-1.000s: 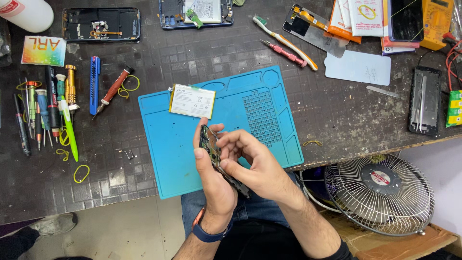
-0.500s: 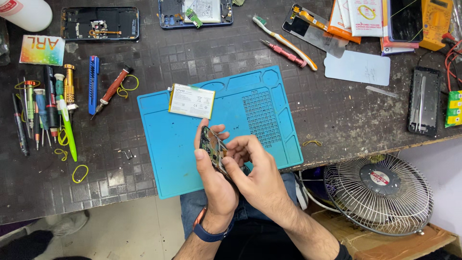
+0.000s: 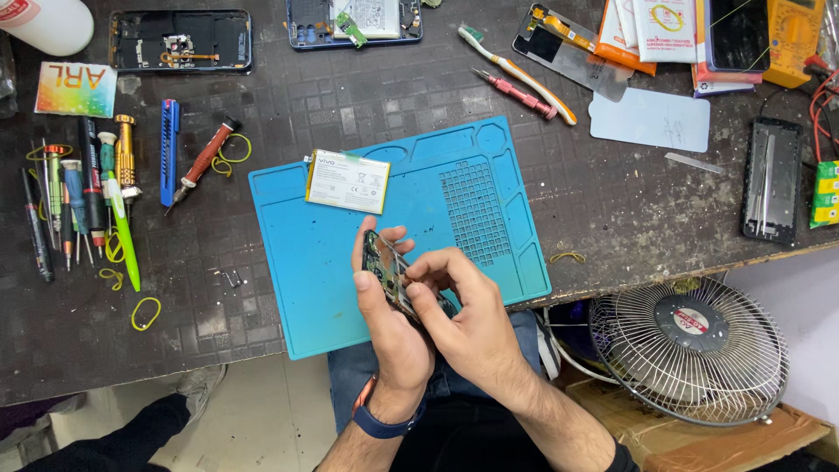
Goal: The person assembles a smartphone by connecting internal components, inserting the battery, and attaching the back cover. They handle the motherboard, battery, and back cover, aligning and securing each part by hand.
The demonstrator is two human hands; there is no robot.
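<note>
Phone body [image 3: 389, 273], opened, dark, circuitry exposed: being held tilted on edge just above the near part of the blue work mat [image 3: 297, 288], between both hands. Left hand [image 3: 393, 336]: curling around the lower part of the body from the left, thumb pressing along its near edge, fingers wrapping behind and showing at its top; closed on the body, not spread. Right hand [image 3: 459, 306]: coming in from the right, fingertips drawn together and pinching at a small spot on the inner face; whether a tool or a loose part is sitting between those fingertips cannot be told. Step judged: fine work on an internal part, a connector or small fitting, being carried out in hand and not on the mat. Next move, as a judgement: calling for a steady left grip and a small, precise pull or press from the right fingertips, without flexing the body. Flat battery pack [image 3: 348, 181], white-faced: lying on the mat just beyond the hands. Screwdrivers and tweezers [image 3: 79, 197]: lying in a row on the bench [image 3: 612, 201], well to the left of the left hand. Table fan [image 3: 690, 350]: sitting below the bench edge, to the right of the right hand.
</note>
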